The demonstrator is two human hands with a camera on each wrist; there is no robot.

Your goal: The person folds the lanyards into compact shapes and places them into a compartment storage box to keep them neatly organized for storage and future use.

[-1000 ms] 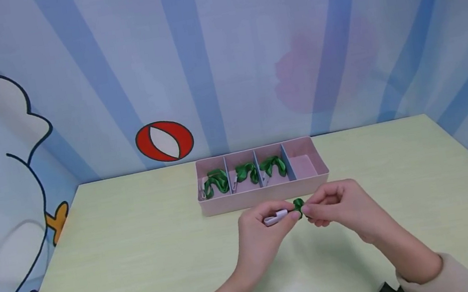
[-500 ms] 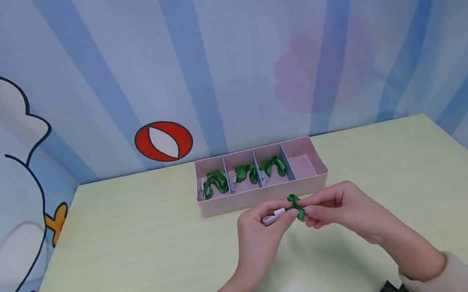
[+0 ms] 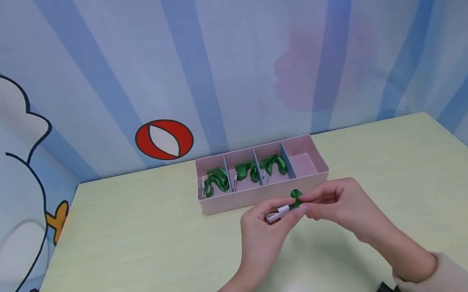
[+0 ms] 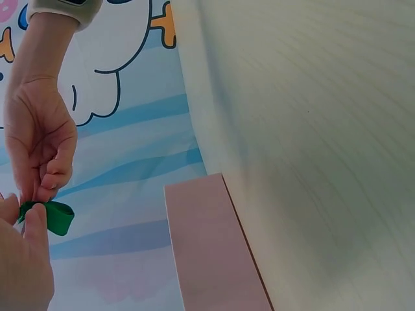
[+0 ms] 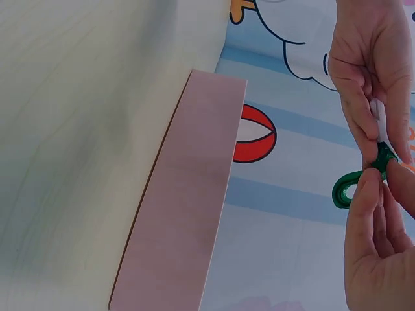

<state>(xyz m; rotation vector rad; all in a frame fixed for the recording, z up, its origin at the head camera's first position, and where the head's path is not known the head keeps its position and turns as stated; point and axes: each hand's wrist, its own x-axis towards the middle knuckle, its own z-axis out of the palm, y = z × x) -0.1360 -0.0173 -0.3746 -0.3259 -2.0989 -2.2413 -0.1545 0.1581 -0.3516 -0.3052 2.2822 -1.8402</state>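
At the left of the head view, a cartoon wall panel with a red and white ball rises behind your pale green worktop. Moving right, a pink divided tray sits at the worktop's far middle. Three of its four compartments each hold a folded green lanyard; the rightmost shows only pink floor.

Just in front of the tray, low in the centre of the frame, your two hands meet above the worktop. Your left hand has its fingers curled around a white clip, pinching it. Touching it on the right, your right hand pinches a small bunched green lanyard strap joined to that clip. The strap forms a small loop between your fingertips in the right wrist view.
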